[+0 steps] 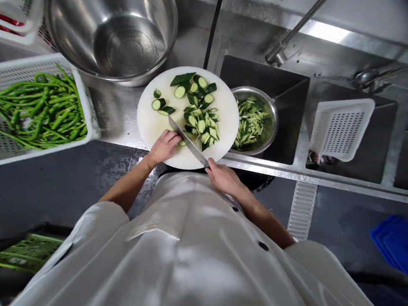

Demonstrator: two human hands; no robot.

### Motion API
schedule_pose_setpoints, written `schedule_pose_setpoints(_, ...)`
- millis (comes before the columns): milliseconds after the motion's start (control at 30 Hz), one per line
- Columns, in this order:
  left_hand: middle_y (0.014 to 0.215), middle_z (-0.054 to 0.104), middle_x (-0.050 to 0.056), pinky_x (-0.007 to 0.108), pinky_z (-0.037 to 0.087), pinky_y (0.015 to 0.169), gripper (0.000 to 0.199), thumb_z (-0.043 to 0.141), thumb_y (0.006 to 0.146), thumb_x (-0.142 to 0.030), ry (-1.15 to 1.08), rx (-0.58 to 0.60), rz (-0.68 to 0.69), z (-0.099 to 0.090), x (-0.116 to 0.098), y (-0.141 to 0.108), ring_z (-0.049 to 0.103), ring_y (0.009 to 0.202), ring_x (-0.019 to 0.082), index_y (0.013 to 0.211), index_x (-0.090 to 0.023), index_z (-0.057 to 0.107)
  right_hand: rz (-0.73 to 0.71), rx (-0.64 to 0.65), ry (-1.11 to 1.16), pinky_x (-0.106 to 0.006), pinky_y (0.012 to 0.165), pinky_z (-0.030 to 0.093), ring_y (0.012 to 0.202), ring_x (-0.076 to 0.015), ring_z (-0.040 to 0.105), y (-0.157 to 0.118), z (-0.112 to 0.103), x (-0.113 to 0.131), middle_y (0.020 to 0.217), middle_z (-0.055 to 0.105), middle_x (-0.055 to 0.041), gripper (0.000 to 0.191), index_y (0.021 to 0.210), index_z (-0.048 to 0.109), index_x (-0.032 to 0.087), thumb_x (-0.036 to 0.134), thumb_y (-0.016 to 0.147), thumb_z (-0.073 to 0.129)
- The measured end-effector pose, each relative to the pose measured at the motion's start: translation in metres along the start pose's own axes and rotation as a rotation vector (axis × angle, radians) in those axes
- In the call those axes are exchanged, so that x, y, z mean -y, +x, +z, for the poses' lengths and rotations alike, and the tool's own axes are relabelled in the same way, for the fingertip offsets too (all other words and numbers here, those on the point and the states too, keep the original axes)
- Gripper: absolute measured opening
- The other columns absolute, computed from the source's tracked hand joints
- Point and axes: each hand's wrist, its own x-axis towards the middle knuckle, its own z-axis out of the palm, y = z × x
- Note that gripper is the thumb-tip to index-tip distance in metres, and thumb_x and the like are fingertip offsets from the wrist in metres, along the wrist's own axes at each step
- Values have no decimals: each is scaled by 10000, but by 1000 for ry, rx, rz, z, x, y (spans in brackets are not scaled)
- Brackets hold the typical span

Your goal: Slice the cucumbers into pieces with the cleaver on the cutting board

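Note:
My right hand [224, 177] grips the handle of a kitchen knife [189, 142], whose blade slants up and left across the round white cutting board [151, 122]. Close to the blade, my left hand [166, 146] is closed with curled fingers on a piece of cucumber [182, 143], mostly hidden by the fingers and knife. Beyond the blade lies a pile of cut cucumber slices [203, 124]. Thicker cucumber chunks [198, 89] rest at the board's far side, and a few more cucumber pieces [158, 103] sit at the left.
A steel bowl of cut cucumber [251, 122] stands right of the board, over the sink [285, 77]. At left is a white basket [86, 113] of green chilies [43, 112]. A large steel basin [128, 40] stands behind. Further right are a white strainer basket [343, 129] and a faucet [301, 23].

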Motion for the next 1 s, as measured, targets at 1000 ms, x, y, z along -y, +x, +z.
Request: schedule_pose_setpoints(1000, 1025, 674, 101, 400, 569, 911, 292, 392, 1071, -199, 28, -134, 73, 11, 10, -10, 603, 986, 231, 1101, -201, 683, -27, -13, 9, -320, 750, 412, 955, -302, 713, 4, 6, 4, 1060, 770, -137, 345, 1394, 456, 169, 335, 1122, 325)
